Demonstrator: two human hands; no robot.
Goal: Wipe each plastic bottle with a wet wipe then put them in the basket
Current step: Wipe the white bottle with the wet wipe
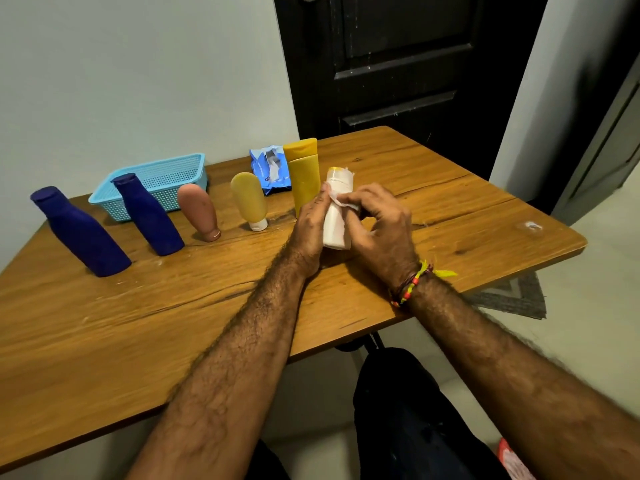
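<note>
Both hands met over the worktop (450,216): left hand (310,226) gripped the upright white bottle (335,230), right hand (379,230) pinched the wet wipe (341,199) against it. Well off to their left sat the basket (156,178), nearer the left hand.
</note>
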